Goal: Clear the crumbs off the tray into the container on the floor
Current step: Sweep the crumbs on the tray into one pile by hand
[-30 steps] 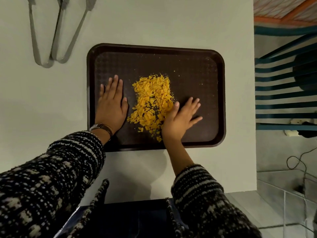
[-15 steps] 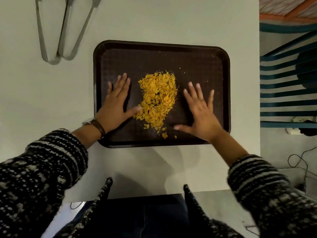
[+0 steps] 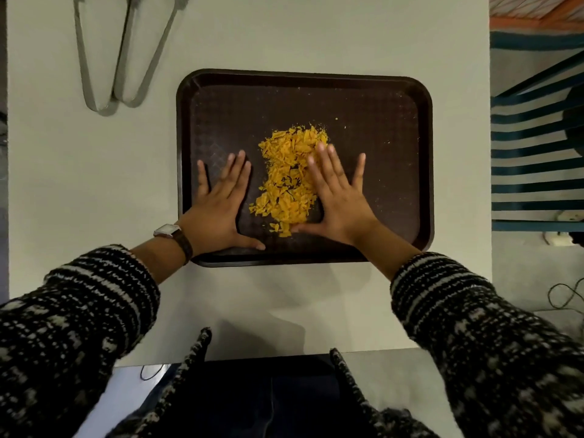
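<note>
Right hand (image 3: 339,200) now back against crumbs (image 3: 289,178); left hand (image 3: 218,203) flat on tray (image 3: 423,172), both open, empty. Heaped; dumping left.

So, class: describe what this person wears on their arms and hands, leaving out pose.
Both arms are in a knitted sleeve, black with whitish stripes and flecks, pushed back from the wrists. The left hand has a wristwatch with a pale square case on a dark strap. The right hand is bare, with no glove or ring visible.
</note>
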`<act>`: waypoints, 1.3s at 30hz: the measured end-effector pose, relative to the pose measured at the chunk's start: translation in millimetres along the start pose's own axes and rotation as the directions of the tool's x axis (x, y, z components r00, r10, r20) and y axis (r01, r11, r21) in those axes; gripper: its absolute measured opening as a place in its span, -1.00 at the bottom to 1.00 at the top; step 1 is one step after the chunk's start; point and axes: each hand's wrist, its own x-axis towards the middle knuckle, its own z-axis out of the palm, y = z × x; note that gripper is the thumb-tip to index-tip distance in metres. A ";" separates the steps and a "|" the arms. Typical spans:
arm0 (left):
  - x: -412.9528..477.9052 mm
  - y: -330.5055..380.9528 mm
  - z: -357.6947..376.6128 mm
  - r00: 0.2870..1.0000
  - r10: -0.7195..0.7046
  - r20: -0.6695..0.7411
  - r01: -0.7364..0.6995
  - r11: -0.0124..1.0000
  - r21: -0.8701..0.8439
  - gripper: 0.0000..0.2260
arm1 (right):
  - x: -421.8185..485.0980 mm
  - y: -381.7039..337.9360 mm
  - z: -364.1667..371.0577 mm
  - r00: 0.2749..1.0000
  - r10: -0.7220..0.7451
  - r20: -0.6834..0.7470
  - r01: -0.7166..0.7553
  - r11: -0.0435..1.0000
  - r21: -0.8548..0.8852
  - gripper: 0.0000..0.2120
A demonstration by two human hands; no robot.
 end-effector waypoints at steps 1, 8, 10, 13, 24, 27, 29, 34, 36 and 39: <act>-0.5 2.4 -0.4 1.000 -0.005 0.002 0.005 1.000 0.008 0.22 | 3.6 -1.5 -1.2 0.998 0.063 -0.022 -0.063 0.998 0.013 0.12; 23.2 28.3 -10.5 0.999 0.020 -0.045 -0.021 0.999 -0.031 0.23 | -25.4 8.0 -5.7 0.989 0.131 -0.068 -0.128 0.990 0.055 0.18; 38.4 33.9 -17.5 0.998 0.022 -0.063 -0.024 0.999 -0.031 0.24 | -39.5 7.9 -5.0 0.997 0.077 -0.027 -0.075 0.996 0.041 0.18; 54.6 40.1 -23.6 0.997 0.033 -0.067 -0.035 0.999 -0.027 0.22 | -43.5 2.3 -3.2 0.999 0.042 0.025 -0.043 0.999 0.025 0.17; 4.8 -2.5 -20.8 0.998 0.046 -0.050 -0.047 0.999 -0.009 0.21 | 19.3 -19.7 -4.8 0.986 0.157 -0.062 -0.154 0.986 0.059 0.06; -4.1 -9.2 -14.5 0.999 0.035 0.004 -0.035 0.999 0.026 0.19 | 14.3 -17.0 -5.7 0.977 0.187 -0.104 -0.181 0.981 0.068 0.07; 0.3 -7.0 -13.2 1.000 0.022 0.001 -0.022 0.998 0.058 0.16 | 1.3 -13.6 -5.3 0.970 0.213 -0.117 -0.205 0.976 0.078 0.09; 33.8 4.1 -20.4 0.999 0.029 -0.044 -0.026 0.998 0.060 0.16 | -40.9 -2.6 -2.7 0.942 0.325 -0.079 -0.316 0.943 0.106 0.13; 50.2 7.3 -27.1 0.998 0.038 -0.048 -0.037 0.999 0.038 0.19 | -52.6 1.0 -2.3 0.933 0.355 -0.058 -0.346 0.930 0.125 0.11; 68.5 13.6 -35.1 0.998 0.059 -0.030 -0.058 0.998 0.025 0.24 | -61.1 4.3 -3.8 0.923 0.381 -0.048 -0.368 0.913 0.178 0.03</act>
